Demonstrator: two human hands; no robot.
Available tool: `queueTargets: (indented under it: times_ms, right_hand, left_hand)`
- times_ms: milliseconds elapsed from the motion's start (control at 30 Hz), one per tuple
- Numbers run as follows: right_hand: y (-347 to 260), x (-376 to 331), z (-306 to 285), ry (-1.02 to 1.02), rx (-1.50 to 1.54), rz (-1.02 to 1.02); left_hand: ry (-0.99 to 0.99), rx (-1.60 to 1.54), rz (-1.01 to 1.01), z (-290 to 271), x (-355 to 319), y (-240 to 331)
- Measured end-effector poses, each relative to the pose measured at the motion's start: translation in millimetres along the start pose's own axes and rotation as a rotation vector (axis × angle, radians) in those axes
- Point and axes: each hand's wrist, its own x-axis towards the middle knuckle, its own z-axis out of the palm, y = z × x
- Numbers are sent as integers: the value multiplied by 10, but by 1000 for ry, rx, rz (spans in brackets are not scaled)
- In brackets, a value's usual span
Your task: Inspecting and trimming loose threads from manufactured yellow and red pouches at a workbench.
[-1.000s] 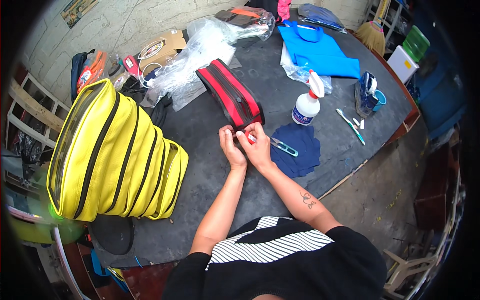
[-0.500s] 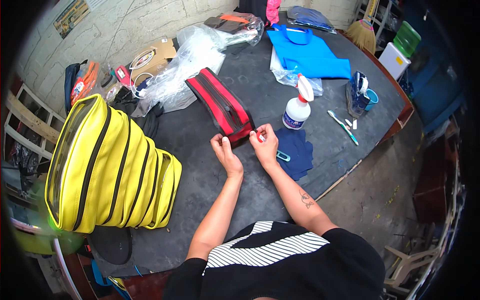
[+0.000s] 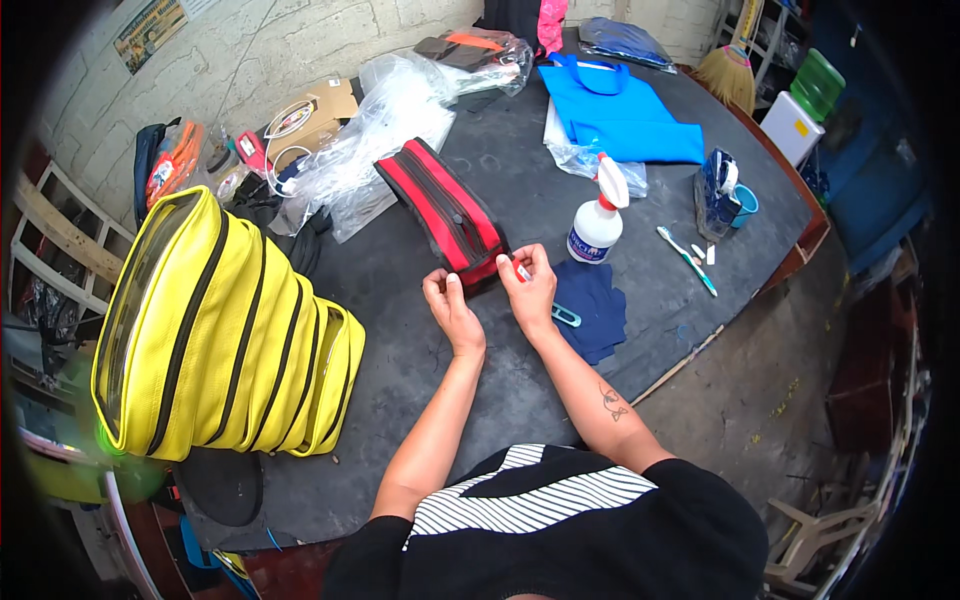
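A long red and black zippered pouch [image 3: 452, 215] lies on the table in front of me, its near end toward my body. My left hand [image 3: 455, 312] has its fingers closed at the pouch's near left corner, thumb up along the edge. At the near right corner my right hand [image 3: 528, 285] pinches the pouch. A small red object [image 3: 520, 270] with a white part shows in the right fingers; its kind is hard to tell. Just right of that hand lies a teal-handled tool [image 3: 566, 316] on dark blue cloth pieces [image 3: 597, 320]. Behind them stands a white spray bottle [image 3: 595, 228].
Stacked yellow cases [image 3: 215, 330] with black zippers fill the table's left side. Clear plastic wrap [image 3: 385, 120] and a cardboard box [image 3: 320, 115] lie behind. A blue tote bag [image 3: 625, 115], a toothbrush [image 3: 688, 262] and a light-blue cup [image 3: 745, 203] are to the right.
The view has shifted very slightly. Both hands stay at the pouch's near end, and the right fingers have moved only a little.
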Motion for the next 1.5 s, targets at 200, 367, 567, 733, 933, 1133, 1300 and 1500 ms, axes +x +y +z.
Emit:
queueTargets:
  times_ms: [200, 367, 567, 733, 933, 1133, 1300, 1500]
  right_hand:
    - [85, 0, 13, -6, -19, -11]
    - [74, 18, 3, -23, -27, -4]
    - [-14, 282, -90, -186, 439, 86]
    - [-183, 405, -309, -524, 514, 200]
    - [-445, 478, -603, -494, 573, 258]
    - [-469, 408, -727, -566, 693, 391]
    - [-423, 309, -712, -631, 604, 222]
    - [-593, 327, -834, -646, 972, 202]
  left_hand:
    - [-15, 44, 6, -10, 4, 11]
    - [-6, 12, 18, -18, 34, 16]
    - [-56, -129, -57, -96, 383, 179]
    - [-398, 29, -141, -162, 591, 473]
    - [-720, 122, 57, -311, 280, 857]
    - [-706, -20, -11, -267, 265, 992]
    - [-622, 16, -328, -184, 268, 1124]
    - [-658, 458, 317, -340, 339, 1076]
